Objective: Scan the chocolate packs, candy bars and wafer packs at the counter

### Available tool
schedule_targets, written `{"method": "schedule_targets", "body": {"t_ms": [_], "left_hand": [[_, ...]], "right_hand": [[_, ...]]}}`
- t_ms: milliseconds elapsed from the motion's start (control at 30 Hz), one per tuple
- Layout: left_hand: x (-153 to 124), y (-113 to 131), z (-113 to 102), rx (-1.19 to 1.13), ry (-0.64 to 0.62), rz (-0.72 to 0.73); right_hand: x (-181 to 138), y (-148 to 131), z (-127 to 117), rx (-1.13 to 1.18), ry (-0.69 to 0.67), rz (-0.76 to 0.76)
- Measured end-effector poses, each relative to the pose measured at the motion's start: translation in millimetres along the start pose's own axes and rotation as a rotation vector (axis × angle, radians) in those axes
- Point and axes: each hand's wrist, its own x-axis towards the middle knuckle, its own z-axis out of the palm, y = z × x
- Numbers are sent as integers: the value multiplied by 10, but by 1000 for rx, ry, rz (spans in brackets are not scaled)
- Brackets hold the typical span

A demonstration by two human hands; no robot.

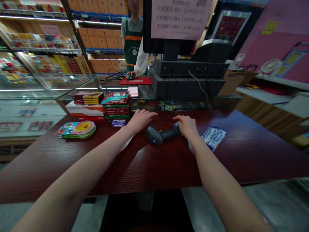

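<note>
A grey handheld barcode scanner (pixel 158 135) lies on the dark red wooden counter (pixel 72 161), its head toward me. My right hand (pixel 187 126) is wrapped round the scanner's handle end. My left hand (pixel 140 119) rests flat on the counter just left of the scanner, fingers stretched out, holding nothing. A blue-and-white packet (pixel 213 137) lies to the right of my right hand. A small purple packet (pixel 118 123) sits ahead of my left hand.
Stacks of red and green boxed goods (pixel 116 104) and a round colourful pack (pixel 77 129) sit at the counter's left. A till with a monitor (pixel 185 74) stands behind. A person in a green apron (pixel 132 38) holds a mouse beyond the glass case.
</note>
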Motion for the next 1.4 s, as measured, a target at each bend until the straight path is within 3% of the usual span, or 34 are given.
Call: {"method": "schedule_targets", "body": {"t_ms": [333, 567, 900, 1167, 1400], "left_hand": [[354, 56, 109, -63, -81, 91], [440, 56, 263, -71, -120, 105], [530, 66, 335, -112, -166, 151], [584, 74, 394, -197, -190, 127], [587, 58, 423, -289, -151, 169]], "right_hand": [[-12, 185, 70, 25, -5, -10], [17, 259, 145, 4, 22, 18], [64, 298, 223, -12, -64, 40], [109, 302, 332, 14, -16, -82], [126, 243, 255, 68, 1, -147]]}}
